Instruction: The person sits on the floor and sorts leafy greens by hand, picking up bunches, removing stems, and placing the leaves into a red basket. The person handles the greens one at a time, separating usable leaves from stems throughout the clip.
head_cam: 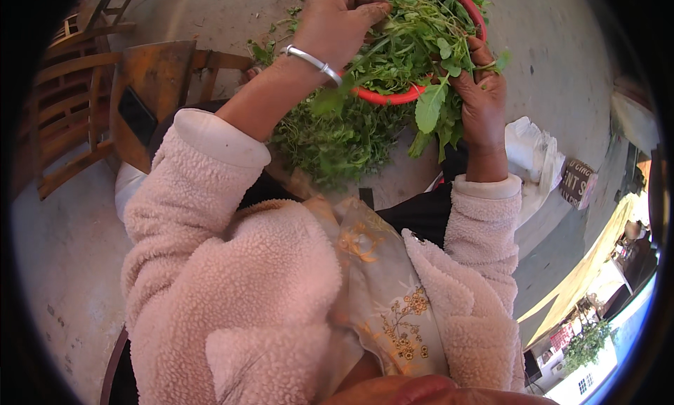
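Observation:
Leafy greens (416, 42) fill a red plastic basin (387, 97) at the top of the view. My left hand (342, 18), with a silver bangle at the wrist, is over the basin's left side, fingertips and thumb close together among the stems; whether they pinch one cannot be made out. At the basin's right rim, my right hand (482, 92) grips a bunch of leafy stems (439, 110) between thumb and fingers, leaves hanging down. A larger heap of greens (337, 136) lies on the floor below the basin, between my legs.
Wooden chairs (79, 99) stand at the left, with a black phone (137, 115) on a wooden surface. White plastic sacking (532, 152) and a printed box (578, 184) are on the right. Loose leaves (263, 52) lie on the floor beyond my left forearm.

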Available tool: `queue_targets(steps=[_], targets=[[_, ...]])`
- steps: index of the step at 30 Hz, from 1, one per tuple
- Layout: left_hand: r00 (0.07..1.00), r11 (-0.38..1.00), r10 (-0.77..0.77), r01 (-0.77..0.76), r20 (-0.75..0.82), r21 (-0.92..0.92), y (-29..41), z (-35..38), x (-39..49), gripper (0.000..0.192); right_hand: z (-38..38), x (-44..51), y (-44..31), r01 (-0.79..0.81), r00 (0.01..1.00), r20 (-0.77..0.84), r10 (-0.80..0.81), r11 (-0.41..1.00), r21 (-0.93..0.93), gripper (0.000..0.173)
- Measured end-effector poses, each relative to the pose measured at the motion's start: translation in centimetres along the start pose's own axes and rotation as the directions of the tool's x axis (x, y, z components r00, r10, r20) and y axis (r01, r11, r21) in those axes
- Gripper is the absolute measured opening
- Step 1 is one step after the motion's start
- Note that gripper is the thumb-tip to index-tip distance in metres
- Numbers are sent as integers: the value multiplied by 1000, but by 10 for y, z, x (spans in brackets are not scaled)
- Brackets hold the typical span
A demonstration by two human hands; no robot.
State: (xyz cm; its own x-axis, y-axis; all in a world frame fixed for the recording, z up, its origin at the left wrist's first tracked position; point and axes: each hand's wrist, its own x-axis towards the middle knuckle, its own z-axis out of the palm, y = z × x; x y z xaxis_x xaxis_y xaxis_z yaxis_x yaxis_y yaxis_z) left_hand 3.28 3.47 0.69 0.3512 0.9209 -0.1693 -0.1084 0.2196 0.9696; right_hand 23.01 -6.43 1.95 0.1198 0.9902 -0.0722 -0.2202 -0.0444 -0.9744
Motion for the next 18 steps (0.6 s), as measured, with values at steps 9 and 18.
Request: queue_targets(steps=[9,18], targets=[[722,590,673,-655,161,472,28,5,-14,14,-7,-7,9,18,998,-53,-21,998,-52,47],[910,716,378,-404,171,569,18,3,-19,8,-6,-5,12,59,996,-59,-67,989,-132,51]])
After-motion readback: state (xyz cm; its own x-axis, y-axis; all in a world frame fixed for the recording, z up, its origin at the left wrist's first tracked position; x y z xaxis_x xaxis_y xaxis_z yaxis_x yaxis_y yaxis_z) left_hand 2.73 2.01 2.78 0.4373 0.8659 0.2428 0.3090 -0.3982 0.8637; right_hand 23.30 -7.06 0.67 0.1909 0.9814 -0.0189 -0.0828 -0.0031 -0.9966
